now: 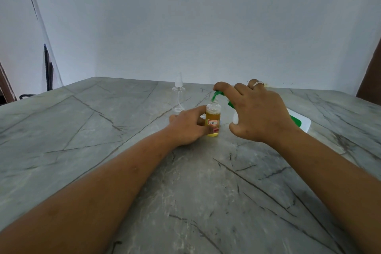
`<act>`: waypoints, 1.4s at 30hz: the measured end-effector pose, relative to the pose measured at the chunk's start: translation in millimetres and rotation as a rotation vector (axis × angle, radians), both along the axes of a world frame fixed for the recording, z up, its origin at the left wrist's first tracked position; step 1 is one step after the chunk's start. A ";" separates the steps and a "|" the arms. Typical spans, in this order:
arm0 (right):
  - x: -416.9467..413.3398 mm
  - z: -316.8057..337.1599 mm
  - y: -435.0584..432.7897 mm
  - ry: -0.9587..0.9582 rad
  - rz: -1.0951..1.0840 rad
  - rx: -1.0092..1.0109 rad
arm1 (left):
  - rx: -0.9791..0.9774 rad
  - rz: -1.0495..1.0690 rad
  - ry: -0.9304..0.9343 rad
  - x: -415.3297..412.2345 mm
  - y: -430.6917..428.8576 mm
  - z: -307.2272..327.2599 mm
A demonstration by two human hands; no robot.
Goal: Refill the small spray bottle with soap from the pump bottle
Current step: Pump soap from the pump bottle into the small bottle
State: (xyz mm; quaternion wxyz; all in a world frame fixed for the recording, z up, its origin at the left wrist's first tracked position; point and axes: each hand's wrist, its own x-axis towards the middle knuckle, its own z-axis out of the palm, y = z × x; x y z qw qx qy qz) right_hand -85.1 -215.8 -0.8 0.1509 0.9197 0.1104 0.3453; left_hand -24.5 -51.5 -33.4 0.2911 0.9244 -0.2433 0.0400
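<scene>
The small bottle (213, 116) is stood upright on the bench (103, 130), near its middle. It is gripped by the left hand (185, 128), whose thumb and fingers are curled round its lower half. Its neck is open, and yellow liquid is seen up to about the shoulder, with a foamy band on top. The pump bottle (303, 122) is tipped toward it from the right, so that the green spout (217, 95) is brought right over the open neck. The right hand (259, 113) is arched over the pump head, with the forefinger laid on the spout and the thumb tucked beneath against the white body. A ring (258, 84) is worn on one finger. The clear spray top (178, 88), with its thin tube, is set on the bench just behind the left hand.

The small bottle is judged to be light, stiff plastic and easily knocked over. It is best held round the lower body, where it is steadied against the bench. Soap spilled down its side would make it slippery. The pump bottle is judged heavier and bulkier, and is best taken at the neck and head, where the pressing can be controlled.

A white label (213, 122) edged in red is stuck on the small bottle. The handwriting on it is read as "7C", though the first character is uncertain. A green patch is seen on the pump bottle, but no wording can be made out.
</scene>
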 end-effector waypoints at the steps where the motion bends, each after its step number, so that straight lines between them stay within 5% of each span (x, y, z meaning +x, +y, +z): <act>1: -0.2 0.1 -0.3 0.004 0.004 0.008 | -0.002 -0.001 0.001 0.4 -0.3 -0.3; 42: -2.7 2.1 -0.1 0.022 0.012 0.024 | -0.014 -0.015 0.016 0.7 0.7 -0.6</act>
